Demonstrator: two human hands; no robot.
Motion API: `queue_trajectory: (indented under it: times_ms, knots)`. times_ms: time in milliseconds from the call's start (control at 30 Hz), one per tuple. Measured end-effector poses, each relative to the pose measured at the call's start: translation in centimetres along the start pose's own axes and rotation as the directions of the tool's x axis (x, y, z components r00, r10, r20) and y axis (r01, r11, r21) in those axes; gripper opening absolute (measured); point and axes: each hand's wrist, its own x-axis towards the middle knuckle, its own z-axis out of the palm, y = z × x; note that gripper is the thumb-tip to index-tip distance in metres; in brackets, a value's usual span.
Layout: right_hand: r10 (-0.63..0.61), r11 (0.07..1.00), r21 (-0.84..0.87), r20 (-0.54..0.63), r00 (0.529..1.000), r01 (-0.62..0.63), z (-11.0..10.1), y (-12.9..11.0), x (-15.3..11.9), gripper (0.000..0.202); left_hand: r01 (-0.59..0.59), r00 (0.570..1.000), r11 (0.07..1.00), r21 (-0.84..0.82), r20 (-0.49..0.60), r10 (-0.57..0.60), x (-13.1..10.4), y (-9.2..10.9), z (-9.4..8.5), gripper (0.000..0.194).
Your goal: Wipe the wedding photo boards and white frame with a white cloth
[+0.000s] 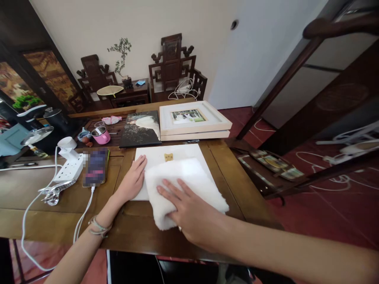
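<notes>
A white panel (142,196) lies flat on the wooden table, with a small gold-coloured metal hanger (168,157) near its far edge. My left hand (134,177) rests on the panel's left edge, fingers stretched out together. A folded, fluffy white towel (189,175) covers most of the panel and hangs past its near side. My right hand (189,215) presses on the towel, its fingers on top and its thumb partly hidden in the fold. How much of the panel lies beneath the towel is hidden.
Beyond the panel are stacked pale frames (194,128) and a dark photo panel (141,129). On the left are a phone (96,167) on a charging cable, a white power strip (69,167), a pink mug (101,135) and a black kettle (55,120). The table's right edge (251,185) is near.
</notes>
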Motion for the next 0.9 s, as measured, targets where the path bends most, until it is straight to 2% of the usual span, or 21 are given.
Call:
queue_trajectory:
  times_ms: [67, 167, 333, 433, 567, 733, 800, 900]
  knots:
    - [0.005, 1.0, 0.005, 0.007, 1.0, -0.005, -0.1, 0.0, 0.1, 0.033, 0.001, 1.0, 1.0, -0.001, 0.0, -0.001, 0.0, 0.0, 0.0, 0.049]
    - [0.072, 0.996, -0.05, 0.017, 0.997, -0.071, -0.9, 1.5, 1.8, 0.037, 0.002, 1.0, 1.0, -0.007, -0.007, -0.002, 0.0, 0.0, 0.0, 0.049]
    - [0.187, 0.964, -0.175, -0.084, 0.979, -0.2, -2.4, 4.8, 6.1, 0.045, -0.013, 1.0, 0.999, -0.035, -0.019, 0.013, -0.1, -0.2, 0.0, 0.047]
    - [0.209, 0.957, -0.184, -0.105, 0.972, -0.225, -2.3, 4.9, 7.3, 0.044, -0.021, 0.999, 0.998, -0.051, -0.028, 0.02, -0.1, -0.3, 0.0, 0.047]
    - [0.146, 0.971, -0.175, -0.102, 0.984, -0.162, -1.2, 2.0, 5.3, 0.036, -0.018, 1.0, 0.998, -0.052, -0.026, 0.016, -0.1, -0.3, 0.0, 0.048]
    - [0.028, 0.995, -0.097, -0.007, 1.0, -0.029, -0.1, -2.5, 1.3, 0.028, -0.002, 1.0, 0.999, -0.044, -0.01, 0.001, 0.0, -0.1, 0.0, 0.049]
    - [0.015, 0.998, -0.069, 0.019, 1.0, -0.014, -0.4, -2.8, 0.8, 0.029, -0.006, 1.0, 0.999, -0.045, -0.01, 0.006, 0.0, -0.1, 0.0, 0.049]
    - [0.058, 0.997, -0.042, 0.009, 0.998, -0.058, -1.3, -1.3, 1.5, 0.032, 0.001, 1.0, 0.999, -0.047, -0.014, -0.002, 0.0, -0.1, 0.0, 0.049]
